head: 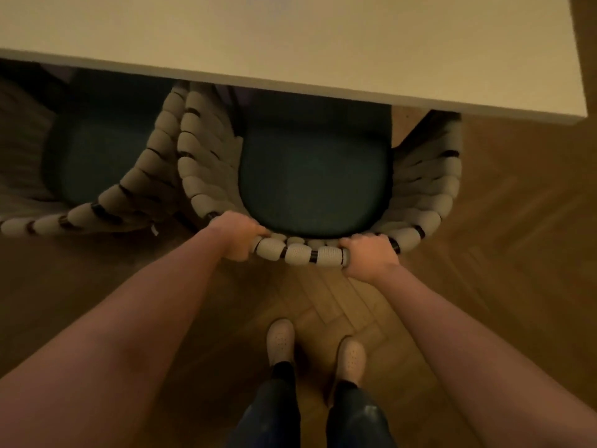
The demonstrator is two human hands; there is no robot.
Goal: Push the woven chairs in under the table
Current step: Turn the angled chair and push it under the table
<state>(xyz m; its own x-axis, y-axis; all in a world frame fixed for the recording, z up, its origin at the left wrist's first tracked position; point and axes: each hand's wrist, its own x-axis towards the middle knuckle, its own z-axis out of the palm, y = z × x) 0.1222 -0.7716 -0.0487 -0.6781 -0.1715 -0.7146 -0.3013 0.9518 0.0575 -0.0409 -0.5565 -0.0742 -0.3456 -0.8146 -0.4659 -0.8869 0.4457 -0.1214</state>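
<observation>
A woven chair (206, 163) with a pale rope-wrapped rim and a dark green seat cushion (313, 176) stands in front of me, its front part under the white table (290, 43). My left hand (237, 236) grips the top of the backrest rim on its left side. On the same rim's right side my right hand (368, 253) grips it. A second woven chair (106, 202) of the same kind stands to the left, also partly under the table, its rim touching the first chair's side.
Wooden herringbone parquet floor (500, 221) runs all around. The table's right corner (578, 114) ends just right of the chair. My two feet in pale shoes (281, 341) stand close behind the chair.
</observation>
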